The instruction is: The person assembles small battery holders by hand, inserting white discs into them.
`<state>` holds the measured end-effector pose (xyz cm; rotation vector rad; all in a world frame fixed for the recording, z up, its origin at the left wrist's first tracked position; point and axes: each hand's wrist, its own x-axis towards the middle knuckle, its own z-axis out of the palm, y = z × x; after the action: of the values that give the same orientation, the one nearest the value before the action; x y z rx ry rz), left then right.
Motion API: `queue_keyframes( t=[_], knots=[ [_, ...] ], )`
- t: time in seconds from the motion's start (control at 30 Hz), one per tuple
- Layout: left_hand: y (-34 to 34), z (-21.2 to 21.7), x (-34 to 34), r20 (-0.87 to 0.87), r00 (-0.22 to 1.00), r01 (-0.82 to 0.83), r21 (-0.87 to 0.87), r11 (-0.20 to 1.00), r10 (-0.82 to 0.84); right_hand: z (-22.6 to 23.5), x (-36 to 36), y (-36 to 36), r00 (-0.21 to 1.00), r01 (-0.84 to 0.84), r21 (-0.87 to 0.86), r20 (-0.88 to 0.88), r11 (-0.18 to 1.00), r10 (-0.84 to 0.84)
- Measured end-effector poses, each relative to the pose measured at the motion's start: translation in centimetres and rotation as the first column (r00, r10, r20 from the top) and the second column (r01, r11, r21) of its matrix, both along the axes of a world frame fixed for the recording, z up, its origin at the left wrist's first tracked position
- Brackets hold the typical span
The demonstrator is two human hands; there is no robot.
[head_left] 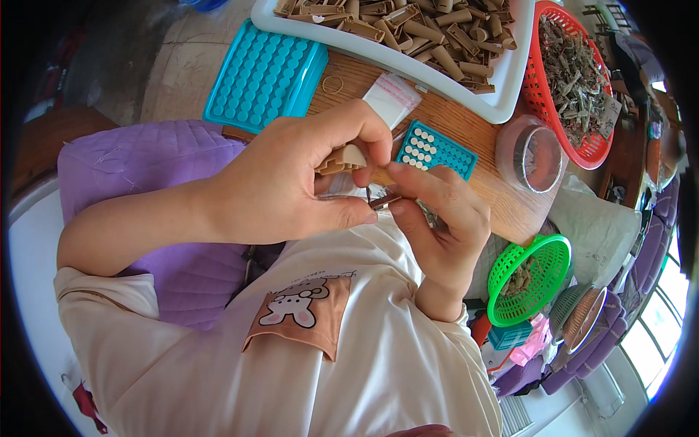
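My left hand point(306, 175) is closed around a tan plastic casing point(344, 159), holding it above my lap with its ribbed hollow side partly showing. A small thin brown piece point(384, 202) is pinched between the thumb and forefinger of my right hand point(448, 226). The two hands' fingertips nearly meet there, and a short dark pin-like bit point(368, 194) shows beside the left thumb. Part of the casing is hidden by my left fingers. Just beyond the hands lies a small teal tray point(455, 154) with white round pieces in part of its holes.
A white bin point(408, 45) of tan casings stands at the back. Left of it is a larger teal tray point(266, 73). A red basket point(535, 65) of small parts, a clear round tub point(510, 149) and a green basket point(550, 273) are on the right. A rubber band point(333, 78) lies on the wooden table point(510, 207).
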<state>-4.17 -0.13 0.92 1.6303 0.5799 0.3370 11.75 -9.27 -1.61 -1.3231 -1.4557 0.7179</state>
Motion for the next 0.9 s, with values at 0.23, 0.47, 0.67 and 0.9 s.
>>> queue_keyframes(
  t=[0.23,0.47,0.67,0.9],
  knots=[
    [-0.3,0.0,0.0,-0.008,0.999,0.049,0.087,0.995,-0.048,0.1,0.9,0.2,0.983,-0.181,-0.059,-0.047,0.982,0.179],
    [-0.3,0.0,-0.1,0.000,0.998,0.055,0.114,0.992,-0.056,0.4,1.1,-0.1,0.986,-0.141,-0.059,-0.100,0.988,0.135],
    [0.1,0.4,-0.4,0.066,0.997,-0.012,-0.199,0.980,0.026,-0.3,0.4,-0.8,0.980,0.010,-0.063,-0.197,0.998,-0.022],
    [0.1,-1.0,-0.1,0.074,0.984,-0.059,-0.713,0.699,0.159,0.5,-1.4,0.0,0.865,0.189,-0.124,-0.448,0.974,-0.225]
  ],
)
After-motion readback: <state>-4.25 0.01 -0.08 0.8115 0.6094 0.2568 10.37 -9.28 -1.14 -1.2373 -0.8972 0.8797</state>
